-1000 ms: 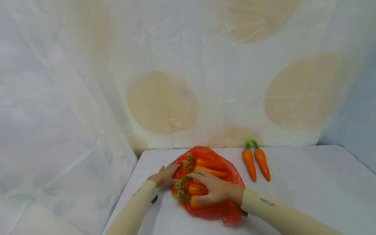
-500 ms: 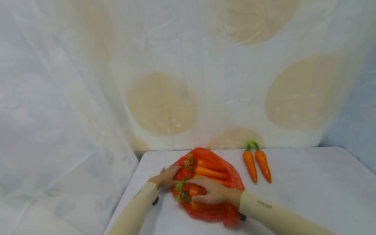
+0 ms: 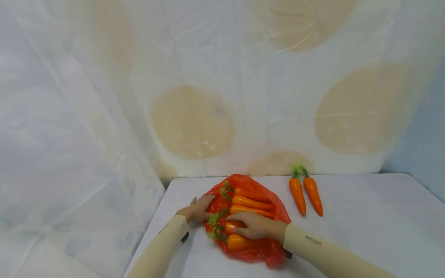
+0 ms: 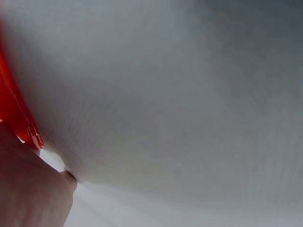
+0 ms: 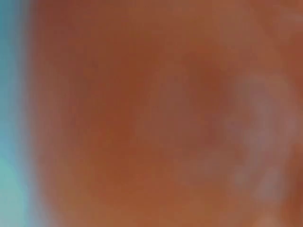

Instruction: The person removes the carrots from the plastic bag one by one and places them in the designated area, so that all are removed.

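- The right hand [image 3: 256,225] now lies nearer the person than a second ago; its fingers then spanned several carrots and now draw in narrower around one, a glossy orange, tapering carrot [image 3: 231,227].
- That gripped carrot lies between the right fingers on its far side and the thumb on its near side; the palm hides its narrow end.
- Just beyond the right fingers, a long orange carrot [image 3: 252,211], mostly covered by the hand a second ago, now shows along its length.
- Near the thumb, on the person's side, a thick orange carrot [image 3: 240,242] is also more plainly visible now, apart from its covered tip.
- Feathery green tops [image 3: 216,222] lie between the two hands, just past the right fingertips.
- Under all of these is a thin, crumpled red plastic bag [image 3: 282,211], spread on a white counter [image 3: 365,224].
- The left hand [image 3: 200,207] stays at the bag's left edge, its fingers loosely spread and touching the film.
- Well beyond the right fingers, to their right, two slim orange carrots with green tops [image 3: 297,196] lie side by side on the counter, as before.
- The right wrist view is too blurred to show the fingers.
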The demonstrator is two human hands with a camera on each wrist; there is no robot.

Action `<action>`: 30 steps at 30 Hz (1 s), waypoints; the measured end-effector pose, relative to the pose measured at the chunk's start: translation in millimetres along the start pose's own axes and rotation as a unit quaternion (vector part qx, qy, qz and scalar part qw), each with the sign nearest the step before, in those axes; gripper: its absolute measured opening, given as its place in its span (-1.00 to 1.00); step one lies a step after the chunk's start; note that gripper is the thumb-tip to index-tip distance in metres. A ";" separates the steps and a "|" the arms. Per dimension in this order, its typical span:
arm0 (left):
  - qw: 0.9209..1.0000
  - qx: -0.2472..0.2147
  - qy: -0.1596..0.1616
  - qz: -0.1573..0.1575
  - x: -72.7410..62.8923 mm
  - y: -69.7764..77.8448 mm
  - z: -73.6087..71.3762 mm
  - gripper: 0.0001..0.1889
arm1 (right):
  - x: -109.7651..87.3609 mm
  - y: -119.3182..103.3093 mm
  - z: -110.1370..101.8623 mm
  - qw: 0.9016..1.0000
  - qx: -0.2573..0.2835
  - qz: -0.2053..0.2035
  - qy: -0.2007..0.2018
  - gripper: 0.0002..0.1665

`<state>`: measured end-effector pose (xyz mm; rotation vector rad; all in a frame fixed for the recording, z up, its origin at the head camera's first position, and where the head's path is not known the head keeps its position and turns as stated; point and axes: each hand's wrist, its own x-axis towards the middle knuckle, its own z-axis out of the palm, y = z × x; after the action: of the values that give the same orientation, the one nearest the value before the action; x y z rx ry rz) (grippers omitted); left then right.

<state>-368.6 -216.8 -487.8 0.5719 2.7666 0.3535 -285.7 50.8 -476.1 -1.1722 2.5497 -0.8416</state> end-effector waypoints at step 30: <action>1.000 -0.002 -0.009 -0.011 -0.4 0.2 3.9 -0.15 | -1.4 5.6 3.5 1.000 -0.006 -0.008 0.000 -0.40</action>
<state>-366.9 -216.0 -491.2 0.5400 2.7523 0.3473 -286.8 53.4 -482.3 -1.1986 2.5525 -0.8311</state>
